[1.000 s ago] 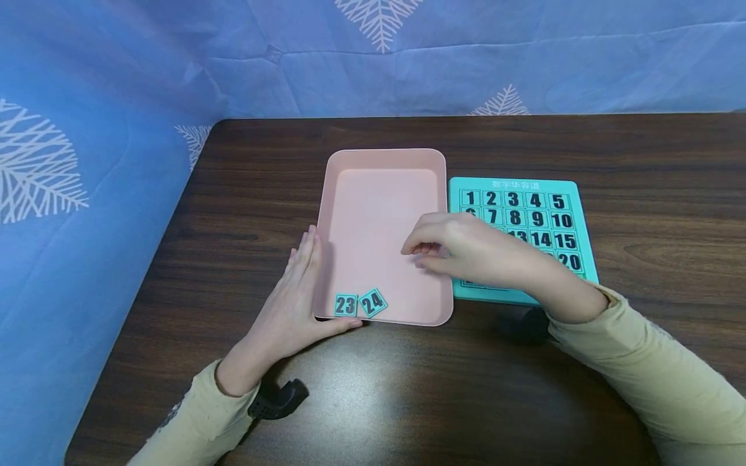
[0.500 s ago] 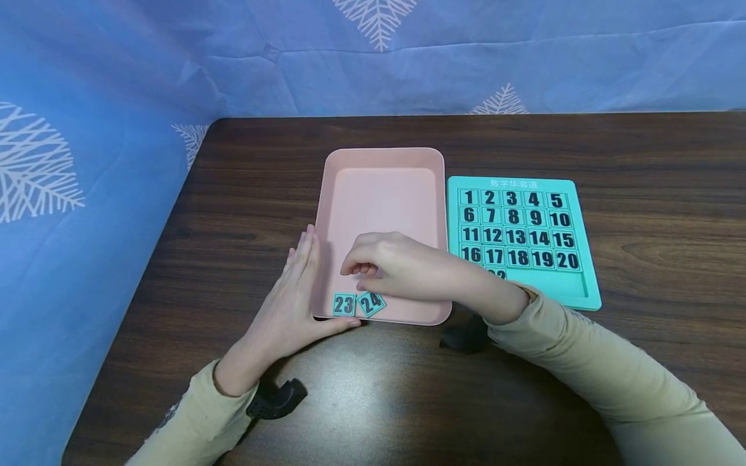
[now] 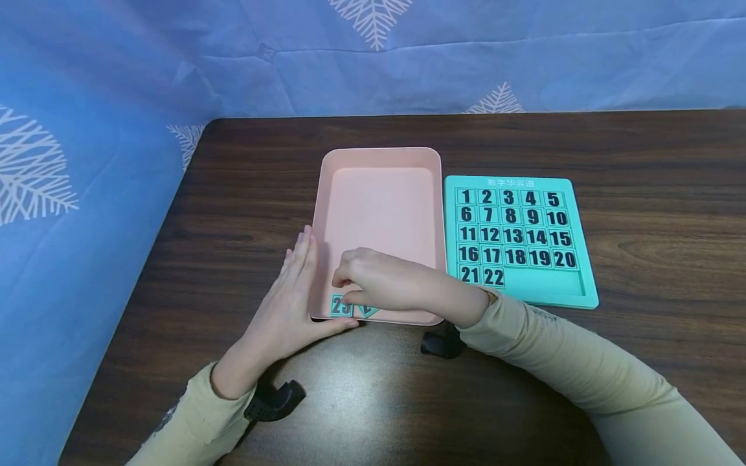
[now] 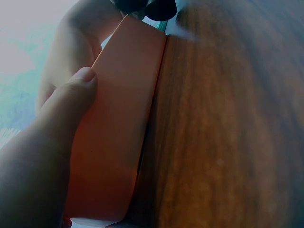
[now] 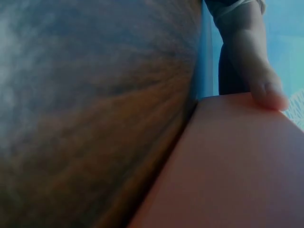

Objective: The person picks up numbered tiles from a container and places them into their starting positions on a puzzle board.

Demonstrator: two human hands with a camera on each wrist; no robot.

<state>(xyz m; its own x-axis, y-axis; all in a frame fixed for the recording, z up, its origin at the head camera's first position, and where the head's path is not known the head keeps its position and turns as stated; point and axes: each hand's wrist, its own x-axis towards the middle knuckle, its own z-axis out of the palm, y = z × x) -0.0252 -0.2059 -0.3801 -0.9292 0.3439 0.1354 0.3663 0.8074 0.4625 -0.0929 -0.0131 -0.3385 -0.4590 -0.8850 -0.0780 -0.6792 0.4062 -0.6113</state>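
A pink tray (image 3: 381,207) lies on the table, two square number tiles near its front left corner. The tile marked 23 (image 3: 337,307) is partly covered by my right thumb, and the tile beside it (image 3: 368,312) is mostly hidden. My left hand (image 3: 282,301) rests against the tray's left side with fingers extended, its thumb (image 4: 85,76) on the front rim. Over the tiles, my right hand (image 3: 387,278) reaches in, fingers bent, a gap showing between index finger and thumb. A turquoise number board (image 3: 548,285) holds tiles 1 to 22 in order.
The board stands close to the tray's right side, its bottom row partly unfilled. Dark wooden table (image 3: 653,226) surrounds both. A blue cloth (image 3: 280,84) with white leaf prints hangs behind and to the left. A black wrist device (image 3: 276,401) sits at the left cuff.
My right hand has moved left and toward me, from the tray's right side to above the tiles, uncovering the board. The left hand has stayed at the tray's edge.
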